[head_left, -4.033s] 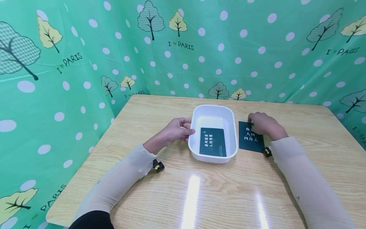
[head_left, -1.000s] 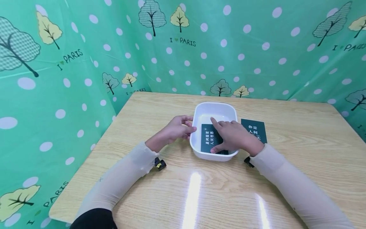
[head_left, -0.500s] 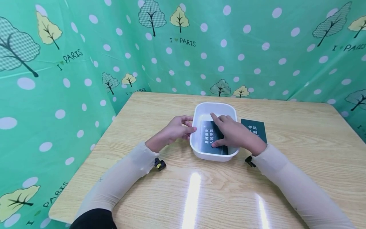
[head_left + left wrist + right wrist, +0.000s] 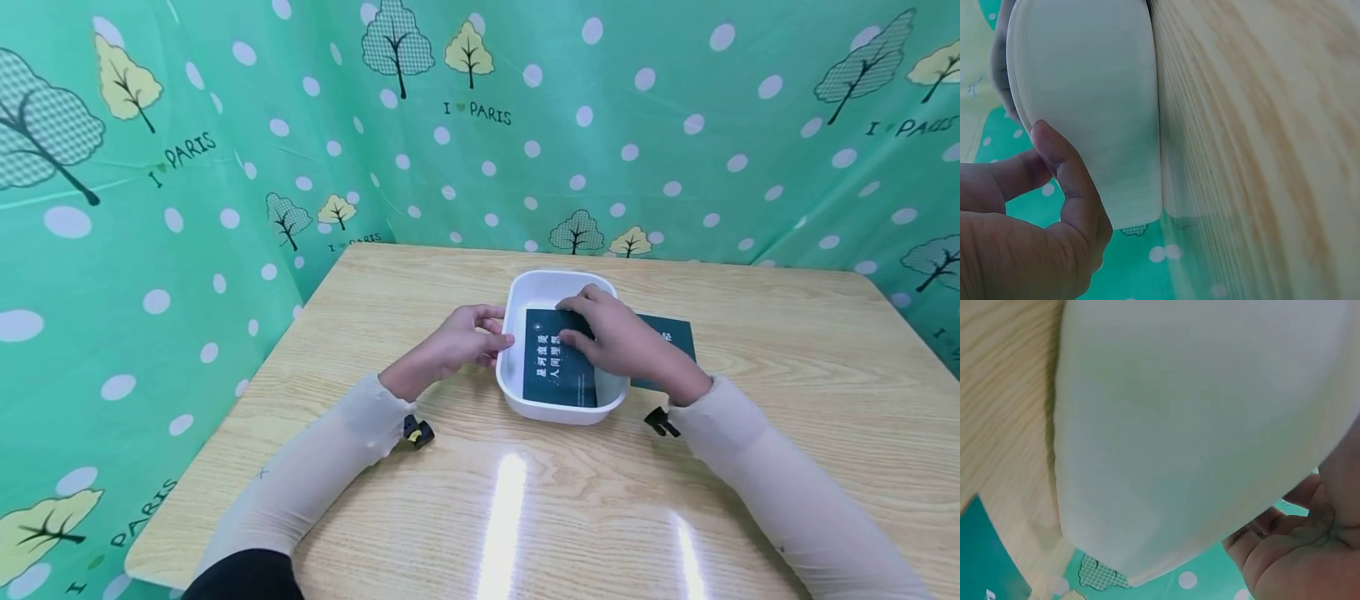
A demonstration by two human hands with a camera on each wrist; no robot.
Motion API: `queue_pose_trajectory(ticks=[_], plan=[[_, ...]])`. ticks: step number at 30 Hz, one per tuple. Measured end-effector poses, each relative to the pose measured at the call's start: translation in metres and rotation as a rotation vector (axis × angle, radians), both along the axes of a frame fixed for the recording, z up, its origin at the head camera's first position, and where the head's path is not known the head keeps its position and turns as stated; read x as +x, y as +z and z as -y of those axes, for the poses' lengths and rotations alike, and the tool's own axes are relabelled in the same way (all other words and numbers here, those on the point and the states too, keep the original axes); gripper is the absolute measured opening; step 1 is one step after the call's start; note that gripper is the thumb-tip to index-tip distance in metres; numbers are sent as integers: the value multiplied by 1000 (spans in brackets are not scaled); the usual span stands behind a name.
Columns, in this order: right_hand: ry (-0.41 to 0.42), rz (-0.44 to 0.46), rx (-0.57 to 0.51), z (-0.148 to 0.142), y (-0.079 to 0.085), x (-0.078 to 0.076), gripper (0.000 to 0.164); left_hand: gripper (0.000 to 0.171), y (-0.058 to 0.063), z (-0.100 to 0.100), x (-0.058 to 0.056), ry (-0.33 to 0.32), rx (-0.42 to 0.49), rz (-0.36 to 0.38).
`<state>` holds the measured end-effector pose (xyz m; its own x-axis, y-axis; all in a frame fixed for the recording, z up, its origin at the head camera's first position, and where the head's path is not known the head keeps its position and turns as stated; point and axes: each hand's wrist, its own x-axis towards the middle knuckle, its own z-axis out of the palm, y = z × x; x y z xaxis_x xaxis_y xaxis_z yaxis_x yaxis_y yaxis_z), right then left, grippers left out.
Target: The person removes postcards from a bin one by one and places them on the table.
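Your left hand (image 4: pixel 465 342) pinches the left rim of the white tub (image 4: pixel 555 414), with the thumb over the edge and fingers against the outside wall. Your right hand (image 4: pixel 618 333) reaches over the tub's right side, its fingers bent at the far edge of a dark green card (image 4: pixel 546 379) and its thumb by the card's face; you cannot tell from these views whether thumb and fingers are closed on it. That card is inside the tub, toward the end nearer you, with white characters on its left half facing up. Just right of the tub, a second green card (image 4: pixel 670 329) lies on the wooden surface (image 4: pixel 420 292), partly hidden by your right hand and wrist. Small black devices sit below your wrists, one (image 4: pixel 417 432) at the left cuff and one (image 4: pixel 660 422) at the right. Pale sleeves (image 4: pixel 322 467) cover both your forearms, with black cloth (image 4: pixel 247 575) at the left elbow. Bright light streaks shine on the surface nearer you. Beyond its far edge hangs a green curtain (image 4: pixel 525 196) with pale dots, printed trees and "PARIS" lettering.
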<state>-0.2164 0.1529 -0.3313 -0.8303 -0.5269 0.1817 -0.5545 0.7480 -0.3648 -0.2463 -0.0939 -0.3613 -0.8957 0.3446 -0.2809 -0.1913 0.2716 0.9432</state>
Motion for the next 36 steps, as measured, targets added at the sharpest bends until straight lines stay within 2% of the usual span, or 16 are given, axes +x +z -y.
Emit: queue_pose_trajectory(ticks=[4, 9, 14, 18, 22, 31, 36], plan=[[40, 62, -148, -2, 3, -1, 20, 50, 0, 1, -1, -12, -5, 8], [43, 162, -245, -7, 8, -1, 15, 51, 0, 0, -1, -21, -4, 4], [54, 147, -281, -13, 17, 0, 15, 48, -1, 0, -1, -10, -2, -10], [55, 77, -302, -20, 24, 0, 17, 47, -2, 0, -1, -5, -5, -26], [16, -32, -341, -29, 32, 0, 17, 46, -3, 0, -1, -4, -8, -29], [-181, -345, -464, -49, 46, -4, 20, 46, -1, 1, 0, -16, 10, -24], [-301, -384, -491, -64, 52, -7, 24, 47, 0, 0, 1, -13, 11, -16]])
